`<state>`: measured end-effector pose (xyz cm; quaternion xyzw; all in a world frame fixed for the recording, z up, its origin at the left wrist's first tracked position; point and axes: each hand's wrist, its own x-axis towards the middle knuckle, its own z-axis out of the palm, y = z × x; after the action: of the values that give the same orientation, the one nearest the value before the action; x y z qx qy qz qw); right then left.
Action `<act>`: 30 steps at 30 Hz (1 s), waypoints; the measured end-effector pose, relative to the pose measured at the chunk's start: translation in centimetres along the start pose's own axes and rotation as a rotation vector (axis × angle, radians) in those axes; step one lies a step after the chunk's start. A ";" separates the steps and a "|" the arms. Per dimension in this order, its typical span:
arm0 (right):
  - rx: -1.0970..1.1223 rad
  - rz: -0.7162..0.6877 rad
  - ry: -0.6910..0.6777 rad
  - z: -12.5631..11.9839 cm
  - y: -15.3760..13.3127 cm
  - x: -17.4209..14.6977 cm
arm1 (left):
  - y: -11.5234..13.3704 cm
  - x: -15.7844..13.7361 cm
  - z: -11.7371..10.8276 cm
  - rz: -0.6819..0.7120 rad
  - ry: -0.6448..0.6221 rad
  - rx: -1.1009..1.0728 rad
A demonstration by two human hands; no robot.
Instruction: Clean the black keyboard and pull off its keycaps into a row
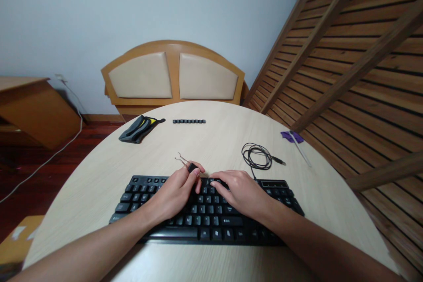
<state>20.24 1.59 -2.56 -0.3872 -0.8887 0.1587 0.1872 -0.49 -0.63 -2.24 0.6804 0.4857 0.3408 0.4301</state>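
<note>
A black keyboard (pixel 216 221) lies in front of me on the table, its top row at the left showing bare sockets without caps. My left hand (pixel 181 185) rests above its upper middle, fingers closed round the black handle of a wire keycap puller (pixel 191 167). The puller's two hooked wires point up and to the left, with nothing in them. My right hand (pixel 239 188) lies over the top row right of centre. Its thumb and index finger close on a small black keycap (pixel 210 180) there; whether the cap is seated or loose I cannot tell.
A row of several black keycaps (pixel 189 121) lies at the back of the round table (pixel 224 130). Left of it is a grey-black pouch (pixel 139 130). A coiled cable (pixel 257 157) lies behind the keyboard. Far right, a thin stick-like tool (pixel 301 150) rests on purple cloth (pixel 287 135).
</note>
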 end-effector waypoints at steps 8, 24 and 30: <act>-0.012 -0.022 0.083 0.2 0.2 0.0 | 0.1 0.0 -0.2 0.014 0.037 -0.054; 0.127 0.070 0.193 0.0 0.7 0.5 | -0.3 0.3 0.1 -0.017 0.098 0.031; 0.188 0.139 0.205 -0.2 1.0 1.1 | -0.6 0.3 0.1 -0.011 0.087 0.059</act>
<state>20.25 3.12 -2.53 -0.4428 -0.8173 0.2135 0.3007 -0.54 -0.28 -2.82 0.6747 0.5176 0.3532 0.3901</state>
